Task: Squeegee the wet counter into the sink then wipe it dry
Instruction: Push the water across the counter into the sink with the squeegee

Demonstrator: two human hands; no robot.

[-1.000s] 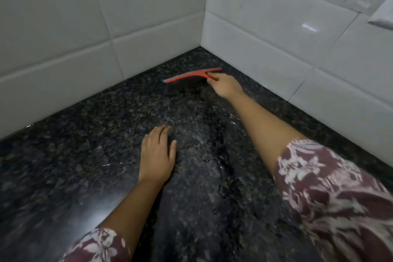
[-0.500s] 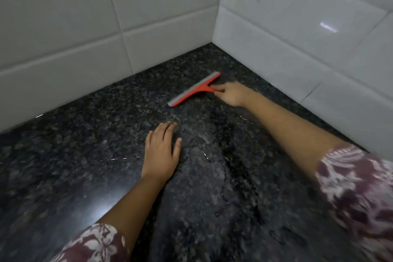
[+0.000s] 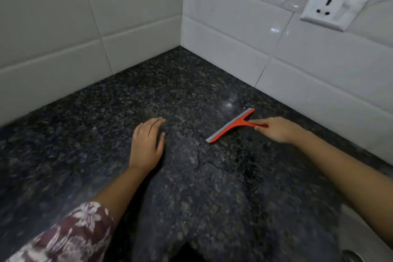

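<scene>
Squeegee [image 3: 230, 126], red with a grey blade, lies right of centre in the frame on the dark speckled surface [image 3: 95, 125], near the tiled wall [image 3: 297, 74] on the right. Its blade runs diagonally from lower left to upper right and touches the stone. The right hand [image 3: 276, 130] holds the short handle, its grip pinching it between curled fingers and thumb. The left hand [image 3: 146, 144] rests palm down left of centre, its grip spread flat with straight fingers, at the edge of a wet patch [image 3: 212, 198] that reaches the bottom of the frame. A white socket [image 3: 333, 6] sits on the wall at upper right.
</scene>
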